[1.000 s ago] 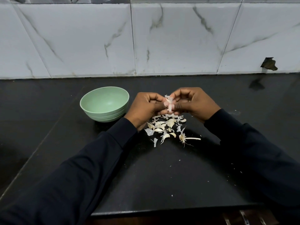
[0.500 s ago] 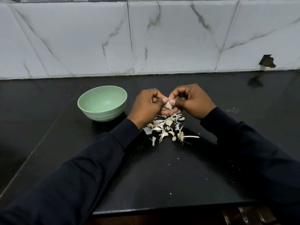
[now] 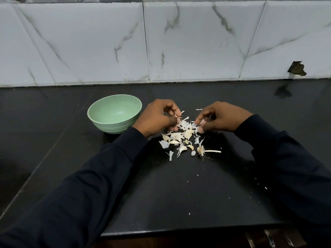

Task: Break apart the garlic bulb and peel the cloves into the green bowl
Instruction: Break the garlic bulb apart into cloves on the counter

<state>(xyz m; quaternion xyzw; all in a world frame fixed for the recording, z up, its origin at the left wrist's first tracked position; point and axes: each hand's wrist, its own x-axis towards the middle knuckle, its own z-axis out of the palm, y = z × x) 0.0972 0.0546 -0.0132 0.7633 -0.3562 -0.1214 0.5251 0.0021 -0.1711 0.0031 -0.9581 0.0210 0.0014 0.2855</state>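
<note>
A single view was on record, from a wide-angle camera worn on the person's head. It faced forward and steeply downward over the black counter (image 3: 179,194), with the tiled wall (image 3: 107,42) across the top of frame. The left hand (image 3: 157,119) and right hand (image 3: 222,117) lay near centre, close before the lens. Tile joints leaned outward toward the frame's sides. The counter's near edge crossed the bottom.
</note>
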